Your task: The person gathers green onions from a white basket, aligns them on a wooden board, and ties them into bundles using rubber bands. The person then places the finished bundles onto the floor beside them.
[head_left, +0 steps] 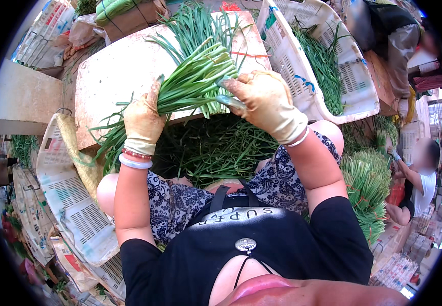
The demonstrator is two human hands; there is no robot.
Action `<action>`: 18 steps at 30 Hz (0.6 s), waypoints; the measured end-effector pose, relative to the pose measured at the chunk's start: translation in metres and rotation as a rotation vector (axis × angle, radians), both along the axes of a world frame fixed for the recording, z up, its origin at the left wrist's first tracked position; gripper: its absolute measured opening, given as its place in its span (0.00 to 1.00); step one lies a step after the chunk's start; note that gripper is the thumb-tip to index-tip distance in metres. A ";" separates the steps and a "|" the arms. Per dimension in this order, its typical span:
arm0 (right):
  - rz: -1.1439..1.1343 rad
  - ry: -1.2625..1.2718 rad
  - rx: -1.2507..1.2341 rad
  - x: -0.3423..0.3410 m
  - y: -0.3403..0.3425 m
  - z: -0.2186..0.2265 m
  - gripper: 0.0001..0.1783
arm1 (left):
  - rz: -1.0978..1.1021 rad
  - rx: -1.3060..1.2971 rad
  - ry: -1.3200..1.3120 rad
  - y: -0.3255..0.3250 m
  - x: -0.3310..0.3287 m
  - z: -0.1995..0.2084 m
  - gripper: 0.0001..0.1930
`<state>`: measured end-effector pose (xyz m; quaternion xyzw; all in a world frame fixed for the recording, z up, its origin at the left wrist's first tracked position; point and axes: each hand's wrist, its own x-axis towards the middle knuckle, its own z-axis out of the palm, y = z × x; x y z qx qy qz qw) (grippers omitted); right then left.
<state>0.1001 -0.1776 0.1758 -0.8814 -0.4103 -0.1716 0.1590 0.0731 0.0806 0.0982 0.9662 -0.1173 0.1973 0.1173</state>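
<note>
A thick bunch of garlic chives (195,79) slants across the front of a pale board, its stem ends toward the right. My left hand (144,120), in a stained cream glove, is closed around the leafy side, and long leaves trail below it to the left. My right hand (269,99), gloved too, has thumb and fingers curled at the stem ends. Its bluish fingertips touch the stalks; whether a single stalk is pinched there is hard to see. More garlic chives (185,30) lie on the board (114,76) just behind the bunch.
At the right stands a white plastic crate (356,99) with loose chives inside. Another white crate (70,199) is at my left. Loose green leaves (216,150) are heaped below the board's edge. Tied bundles (366,186) stand by my right side. Two people are farther right.
</note>
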 end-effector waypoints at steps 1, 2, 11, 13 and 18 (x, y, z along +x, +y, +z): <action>-0.015 -0.030 0.016 0.003 0.002 -0.010 0.16 | -0.001 -0.006 -0.011 0.000 0.001 -0.003 0.38; -0.016 0.013 0.088 0.005 0.001 -0.013 0.15 | -0.010 -0.005 -0.020 0.000 0.001 -0.004 0.39; 0.221 0.907 0.969 0.008 -0.048 0.020 0.10 | 0.025 0.036 -0.079 0.006 0.000 -0.003 0.36; 0.314 0.542 0.506 0.023 -0.061 0.017 0.10 | 0.018 0.106 -0.136 0.006 0.000 0.002 0.35; 0.079 0.200 0.168 0.021 -0.020 -0.003 0.12 | 0.015 0.284 -0.195 0.004 -0.005 0.007 0.33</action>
